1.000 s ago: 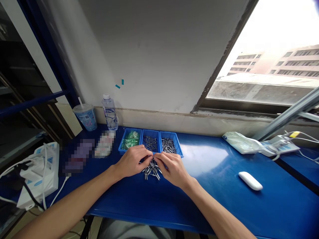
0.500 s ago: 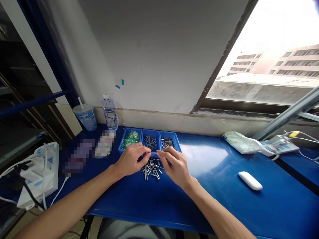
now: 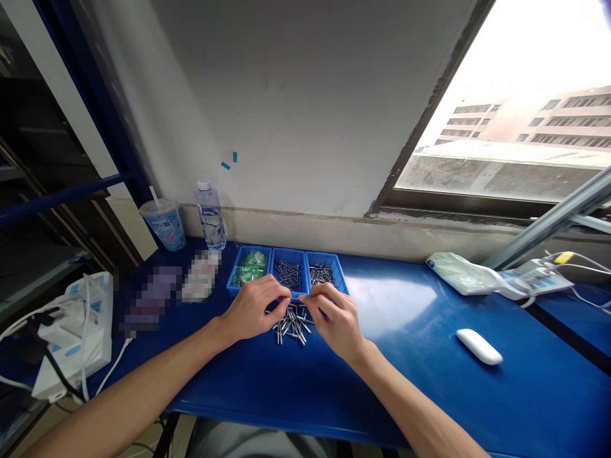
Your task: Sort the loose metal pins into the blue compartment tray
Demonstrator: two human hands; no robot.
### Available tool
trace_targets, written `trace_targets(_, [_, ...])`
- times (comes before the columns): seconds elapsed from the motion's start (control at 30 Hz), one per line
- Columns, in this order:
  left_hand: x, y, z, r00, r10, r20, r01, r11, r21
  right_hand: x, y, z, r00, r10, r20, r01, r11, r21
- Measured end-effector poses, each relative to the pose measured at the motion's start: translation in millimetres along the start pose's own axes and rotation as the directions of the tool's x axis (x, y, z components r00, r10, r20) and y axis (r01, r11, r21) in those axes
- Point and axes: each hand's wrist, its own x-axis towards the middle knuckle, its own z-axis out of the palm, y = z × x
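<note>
A loose pile of small metal pins (image 3: 292, 323) lies on the blue table (image 3: 429, 381), just in front of three small blue trays. My left hand (image 3: 252, 310) is curled at the pile's left edge, fingertips pinched. My right hand (image 3: 337, 320) sits at the pile's right edge, thumb and forefinger pinched toward the left hand. The fingertips of both hands nearly meet above the pile, and what they pinch is too small to see. The left tray (image 3: 249, 267) holds green pieces. The middle tray (image 3: 287, 273) and the right tray (image 3: 324, 275) hold metal pins.
A water bottle (image 3: 210, 216) and a lidded cup with straw (image 3: 163, 224) stand at the back left. A white power strip with cables (image 3: 71, 334) lies at the left edge. A white oblong device (image 3: 479, 346), a bag (image 3: 461, 273) and wired gear (image 3: 534, 280) lie at right.
Both hands lifted slightly apart half a second ago, the right one rising toward the right tray. Now the fingertips have drawn together again above the pile.
</note>
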Motion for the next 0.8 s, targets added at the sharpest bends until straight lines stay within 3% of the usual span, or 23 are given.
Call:
trace_targets(0.53, [-2.8,-1.0,4.7,0.999,-0.015,0.044,0.016,1.0,-0.022,-3.2,2.6,2.1,0.992,-0.03,0.124,0.023,0.998,0.06])
trace_targets(0.8, [-4.9,-0.8,6.3,0.999,0.019,0.027,-0.019,1.0,-0.003,-1.1,0.3,2.8,0.979,0.055,0.197,-0.063,0.997,0.033])
